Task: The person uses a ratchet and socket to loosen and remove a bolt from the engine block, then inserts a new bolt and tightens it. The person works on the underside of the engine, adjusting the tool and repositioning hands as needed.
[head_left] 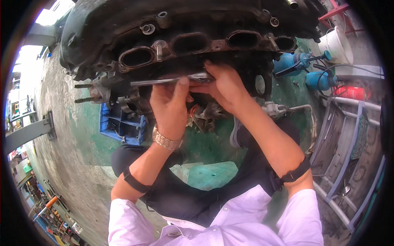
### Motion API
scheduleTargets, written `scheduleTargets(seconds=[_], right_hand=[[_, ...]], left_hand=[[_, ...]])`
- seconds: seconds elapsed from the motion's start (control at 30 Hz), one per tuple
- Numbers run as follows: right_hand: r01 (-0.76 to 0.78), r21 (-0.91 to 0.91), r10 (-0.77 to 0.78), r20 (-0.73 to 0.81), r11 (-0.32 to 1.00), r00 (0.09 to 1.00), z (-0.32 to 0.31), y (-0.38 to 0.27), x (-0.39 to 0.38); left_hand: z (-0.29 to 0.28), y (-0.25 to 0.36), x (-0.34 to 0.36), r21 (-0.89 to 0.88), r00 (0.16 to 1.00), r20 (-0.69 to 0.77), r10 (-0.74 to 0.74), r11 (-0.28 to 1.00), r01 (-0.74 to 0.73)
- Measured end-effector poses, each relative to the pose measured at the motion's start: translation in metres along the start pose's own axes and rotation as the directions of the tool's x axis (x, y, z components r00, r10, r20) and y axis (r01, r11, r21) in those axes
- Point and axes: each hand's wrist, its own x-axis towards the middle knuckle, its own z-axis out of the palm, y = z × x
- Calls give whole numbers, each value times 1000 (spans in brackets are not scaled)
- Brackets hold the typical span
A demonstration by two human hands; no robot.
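In front of me stands a dark engine with a row of oval ports along its side. My left hand is closed on a shiny metal ratchet wrench, its thumb lying along the bar. The wrench is held nearly level just below the ports. Around its thicker right end, my right hand is closed with bent fingers. Some of those fingertips are hidden, and so is whatever the tool's end meets. A stud sticks out between two ports above the left hand.
On the green floor below the engine sits a blue divided tray. Crumpled rags lie beneath my hands. To the right are blue pump containers, a white bucket and a metal frame. Tools line the far left.
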Motion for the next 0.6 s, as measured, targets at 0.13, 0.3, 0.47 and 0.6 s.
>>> scheduleTargets(seconds=[0.13, 0.3, 0.47, 0.6], right_hand=[[145, -192, -161, -71, 971, 984, 0, 3, 1], [330, -629, -435, -13, 703, 900, -9, 1, 2], [226, -375, -281, -97, 899, 955, -11, -11, -3], [91, 17, -90, -69, 996, 994, -16, -22, -12]], left_hand=[[6, 6, -10, -7, 995, 77, 68, 998, -68], [6, 12, -15, 127, 959, 194, 205, 965, -232], [16, 10, -14, 186, 819, 342, 462, 821, -540], [24, 11, -9, 226, 786, 497, 367, 820, -526]])
